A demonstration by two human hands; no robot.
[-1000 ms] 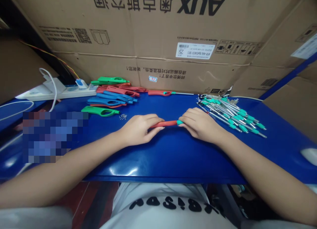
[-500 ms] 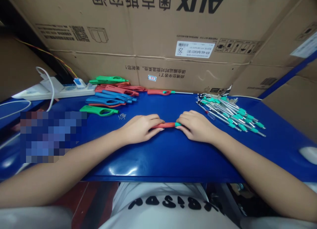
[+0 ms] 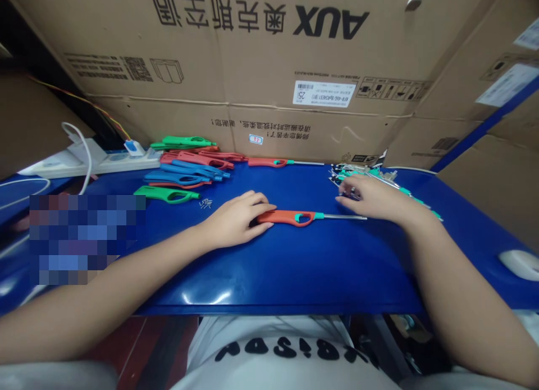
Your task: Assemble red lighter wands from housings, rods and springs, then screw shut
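My left hand [image 3: 240, 218] is closed on the handle end of a red lighter [image 3: 286, 217], which lies level over the blue table [image 3: 269, 272] with its metal tube pointing right. My right hand [image 3: 370, 196] is off the lighter, over the near left part of a pile of metal rods with teal ends [image 3: 415, 196]. Its fingers are bent and spread, with nothing clearly held between them. Another red lighter with a tube [image 3: 269, 162] lies farther back. Several small metal pins [image 3: 206, 203] are left of my left hand.
Green [image 3: 168, 194], blue [image 3: 181, 177] and red handles [image 3: 206, 161] are heaped at the back left. Behind them stands a power strip [image 3: 101, 163] with cables. A large cardboard box [image 3: 236, 69] walls off the back. A white object [image 3: 520, 264] sits at the right edge.
My right hand has let go of the lighter and moved right to the rods. The lighter now shows its side and its full metal tube. My left hand still holds it.
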